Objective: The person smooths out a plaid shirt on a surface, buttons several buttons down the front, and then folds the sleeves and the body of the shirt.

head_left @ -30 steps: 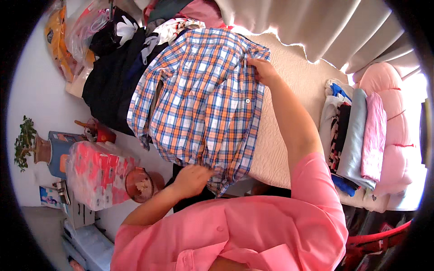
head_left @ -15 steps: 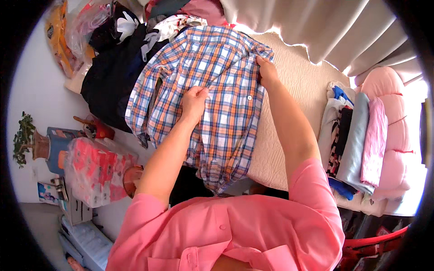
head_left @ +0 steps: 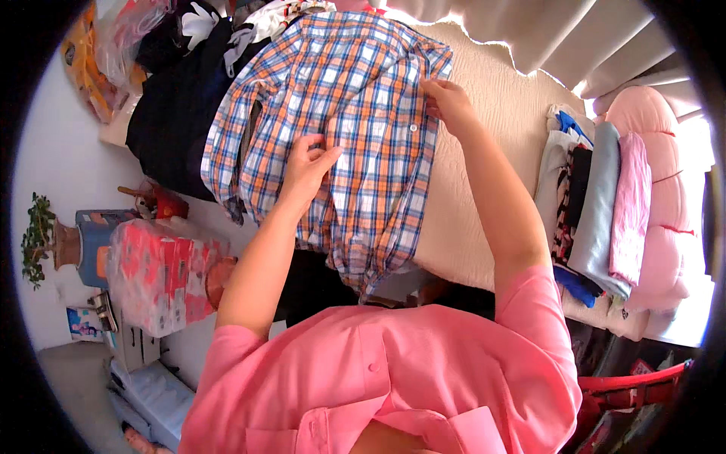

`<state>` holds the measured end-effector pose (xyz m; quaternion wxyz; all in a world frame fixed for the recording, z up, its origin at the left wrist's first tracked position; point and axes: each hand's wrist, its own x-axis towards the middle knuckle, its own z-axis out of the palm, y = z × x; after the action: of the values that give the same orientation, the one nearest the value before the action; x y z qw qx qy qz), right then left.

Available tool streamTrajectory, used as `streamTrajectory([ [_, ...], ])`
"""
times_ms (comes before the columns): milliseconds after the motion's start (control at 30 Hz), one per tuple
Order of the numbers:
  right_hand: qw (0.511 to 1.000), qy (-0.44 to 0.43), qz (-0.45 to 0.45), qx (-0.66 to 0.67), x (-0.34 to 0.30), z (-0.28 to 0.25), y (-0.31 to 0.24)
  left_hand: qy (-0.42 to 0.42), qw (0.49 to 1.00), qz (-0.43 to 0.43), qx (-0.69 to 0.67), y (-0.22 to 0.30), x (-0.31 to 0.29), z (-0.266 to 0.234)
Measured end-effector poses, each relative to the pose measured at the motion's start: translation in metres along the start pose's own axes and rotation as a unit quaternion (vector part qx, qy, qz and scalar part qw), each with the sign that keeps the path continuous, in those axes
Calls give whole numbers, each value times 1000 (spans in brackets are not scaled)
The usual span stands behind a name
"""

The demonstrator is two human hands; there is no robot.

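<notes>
A plaid shirt point(head_left: 355, 98) in blue, orange and white lies spread on the bed, its lower end hanging over the near edge. Over the middle of it is my left hand point(head_left: 306, 168), thumb and fingers apart, holding nothing. My right hand point(head_left: 452, 107) is at the shirt's right edge with its fingers loosely spread. The fingertips touch or hover just above the cloth; which of the two I cannot tell. One sleeve point(head_left: 227, 144) lies along the shirt's left side, and a white button point(head_left: 413, 128) shows near the right edge.
Dark clothes point(head_left: 170, 113) are heaped left of the shirt. Folded clothes point(head_left: 597, 212) lie on the right beside a pink padded cushion point(head_left: 650, 189). A beige curtain point(head_left: 544, 34) hangs behind the bed point(head_left: 473, 197). Wrapped red-and-white packs point(head_left: 162, 276) stand at lower left, a red basket point(head_left: 635, 378) at lower right.
Both hands have loosened from the shirt, their fingers now apart. The left hand has shifted slightly left. The whole scene sits a little higher in view.
</notes>
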<state>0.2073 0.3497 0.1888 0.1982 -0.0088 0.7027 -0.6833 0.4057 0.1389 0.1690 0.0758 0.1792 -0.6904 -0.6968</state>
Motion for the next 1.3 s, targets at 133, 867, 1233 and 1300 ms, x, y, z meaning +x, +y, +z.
streamTrajectory([
  [133, 995, -4, 6, -101, -76, 9, 18, -25, 998, -56, 34, -1, -37, -9],
  [867, 972, 78, -89, -202, -243, 49, 81, -23, 977, -53, 206, -1, -41, -8],
  [1233, 932, 52, -74, -351, -300, 75, 151, -66, 976, -47, 202, 0, -41, -6],
  [1300, 917, 58, -107, -380, -295, 74, 149, -58, 972, -49, 223, 1, -42, -5],
])
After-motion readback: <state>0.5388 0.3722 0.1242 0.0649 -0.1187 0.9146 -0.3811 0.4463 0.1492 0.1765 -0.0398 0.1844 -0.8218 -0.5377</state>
